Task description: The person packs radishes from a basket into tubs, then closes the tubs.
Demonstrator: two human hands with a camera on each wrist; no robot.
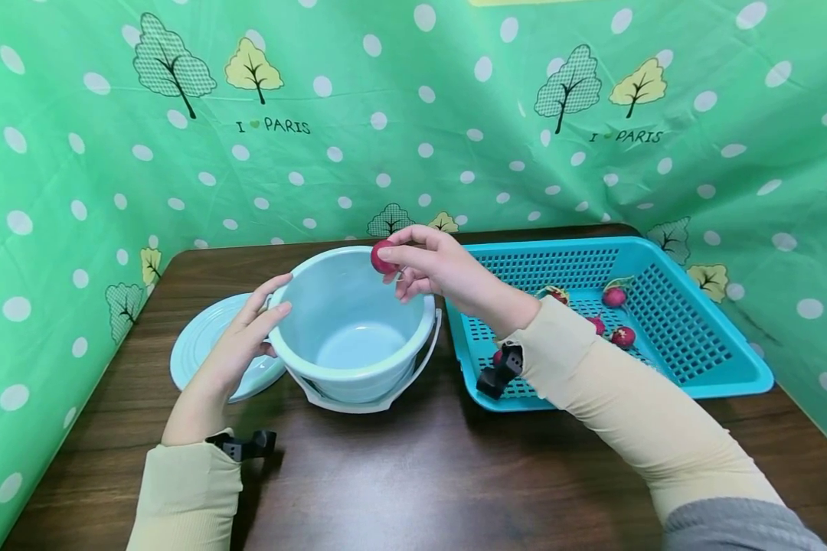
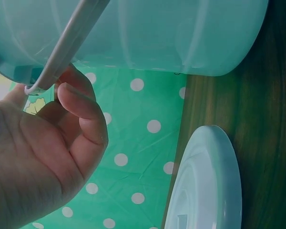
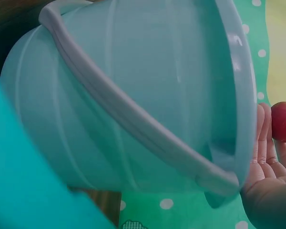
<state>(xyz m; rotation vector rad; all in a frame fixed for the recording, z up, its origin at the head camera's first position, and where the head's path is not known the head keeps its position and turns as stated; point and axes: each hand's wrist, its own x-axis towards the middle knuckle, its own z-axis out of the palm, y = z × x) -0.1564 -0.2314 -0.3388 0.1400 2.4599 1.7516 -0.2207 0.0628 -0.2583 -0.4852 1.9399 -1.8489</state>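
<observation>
A light blue bucket (image 1: pixel 358 386) stands upright on the table, its inside bare as far as the head view shows. My left hand (image 1: pixel 243 337) grips its rim on the left side, thumb over the edge; the left wrist view shows that hand (image 2: pixel 52 148) beside the handle's end. Over the bucket's far right rim, my right hand (image 1: pixel 441 268) pinches a red radish (image 1: pixel 384 257) between thumb and fingers. In the right wrist view the radish (image 3: pixel 283 122) sits at the fingertips, beyond the bucket's rim.
To the right is a blue perforated basket (image 1: pixel 724 344) with several radishes (image 1: pixel 614 296) in it, partly hidden by my right arm. A round light blue lid (image 1: pixel 200 344) lies left of the bucket. Behind the dark wooden table (image 1: pixel 372 490) hangs a green dotted cloth (image 1: pixel 400 92).
</observation>
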